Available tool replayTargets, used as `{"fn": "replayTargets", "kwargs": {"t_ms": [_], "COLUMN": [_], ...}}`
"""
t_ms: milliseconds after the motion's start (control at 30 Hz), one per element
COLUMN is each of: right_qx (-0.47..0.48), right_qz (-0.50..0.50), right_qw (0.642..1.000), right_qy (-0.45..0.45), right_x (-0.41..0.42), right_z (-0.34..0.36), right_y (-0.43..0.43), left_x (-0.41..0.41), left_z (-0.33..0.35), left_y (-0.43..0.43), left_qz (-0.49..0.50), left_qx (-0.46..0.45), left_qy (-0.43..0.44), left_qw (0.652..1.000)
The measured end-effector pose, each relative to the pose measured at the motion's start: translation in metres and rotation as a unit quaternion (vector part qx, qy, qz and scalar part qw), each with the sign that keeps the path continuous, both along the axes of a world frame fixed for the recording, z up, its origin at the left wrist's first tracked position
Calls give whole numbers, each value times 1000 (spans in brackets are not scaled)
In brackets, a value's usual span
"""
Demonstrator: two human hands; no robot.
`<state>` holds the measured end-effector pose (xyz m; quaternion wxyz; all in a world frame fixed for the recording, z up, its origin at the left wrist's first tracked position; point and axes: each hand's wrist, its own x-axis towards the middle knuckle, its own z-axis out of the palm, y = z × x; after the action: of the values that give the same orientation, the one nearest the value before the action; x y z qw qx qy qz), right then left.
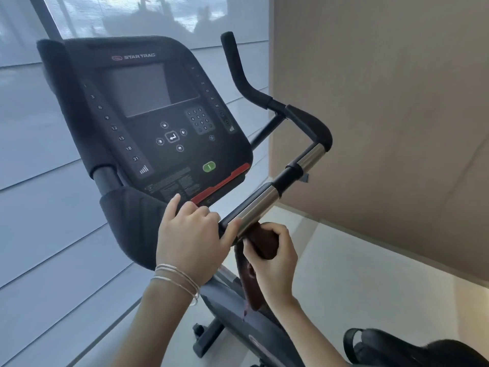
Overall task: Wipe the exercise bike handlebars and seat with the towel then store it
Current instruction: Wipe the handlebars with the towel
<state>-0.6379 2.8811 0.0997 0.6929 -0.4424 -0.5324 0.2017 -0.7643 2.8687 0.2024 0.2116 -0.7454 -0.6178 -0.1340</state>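
The exercise bike's right handlebar (267, 200) runs from a black padded bend at upper right down to a steel sensor section in front of me. My left hand (190, 239), with bangles at the wrist, grips the bar's lower end, thumb underneath. Just to its right my right hand (275, 263) grips a dark brown towel (263, 243) bunched against the underside of the steel section; the towel's tail hangs down below my palm. The black left handlebar pad (132, 223) shows under the console. The seat is out of sight.
The bike's console (158, 112) with a dark screen and keypad fills the upper left. A window with a grey blind stands behind it, a beige wall rises on the right. Below are the bike frame (238, 327), a pedal strap (352, 340) and light floor.
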Motion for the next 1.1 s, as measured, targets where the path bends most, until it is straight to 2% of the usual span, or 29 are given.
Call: {"fn": "replayTargets", "kwargs": {"t_ms": [67, 233, 333, 400, 467, 533, 600, 667, 800, 833, 967, 1100], "right_qx": [-13, 8, -2, 25, 38, 25, 37, 56, -35, -54, -54, -43], "right_qz": [-29, -43, -86, -121, -107, -65, -62, -71, -124, -134, -134, -118], "right_qw": [999, 999, 996, 992, 994, 995, 989, 985, 990, 988, 984, 991], "right_qy": [25, -32, 8, 27, -4, -73, -131, -147, -48, -47, -101, -45], "right_x": [7, 20, 42, 60, 77, 88, 95, 105, 144, 154, 176, 174], "right_z": [2, 5, 17, 31, 45, 52, 51, 50, 56, 57, 56, 51], "right_y": [5, 9, 20, 34, 57, 82, 103, 122, 170, 179, 193, 187], "left_x": [1, 3, 2, 3, 4, 6, 7, 9, 11, 11, 11, 11], "left_z": [2, 0, -4, -4, -5, -6, -7, -7, -5, -5, -4, -4], "left_y": [-1, -1, 1, 1, 2, 3, 2, 2, 2, 2, 2, 2], "left_qz": [5, 6, -5, -6, 2, 13, 24, 36, 52, 55, 70, 81], "left_qx": [1, 12, 47, 60, 59, 59, 62, 61, 51, 55, 56, 45], "left_qy": [3, 14, 18, 16, 15, 11, 6, -1, 0, 2, -5, -7], "left_qw": [1000, 1000, 999, 998, 998, 998, 998, 997, 997, 997, 996, 996]}}
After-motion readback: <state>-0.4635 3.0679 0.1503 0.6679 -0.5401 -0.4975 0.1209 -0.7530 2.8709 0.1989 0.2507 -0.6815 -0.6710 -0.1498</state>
